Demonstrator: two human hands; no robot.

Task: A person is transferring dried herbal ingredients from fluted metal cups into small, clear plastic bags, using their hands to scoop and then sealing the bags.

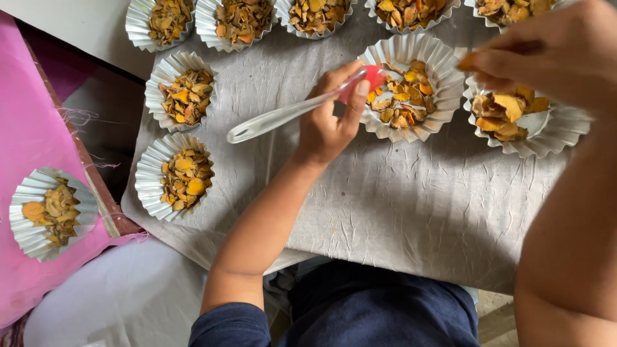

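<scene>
The left hand gripped a clear-handled spatula, its red tip touching the near-left rim of a pleated foil cup of orange dried slices in the middle of the grey-covered counter. The right hand, fingers pinched around an orange slice, hovered over the next foil cup to the right.

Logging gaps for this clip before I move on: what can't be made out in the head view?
- Spatula: its red head is mostly hidden behind the left hand.
- Right hand: blurred and cut by the top and right edges; whether it pinches a slice is unclear.
- Top row of foil cups: cut off by the upper edge.
- Right cup: its far side is covered by the right hand.
</scene>
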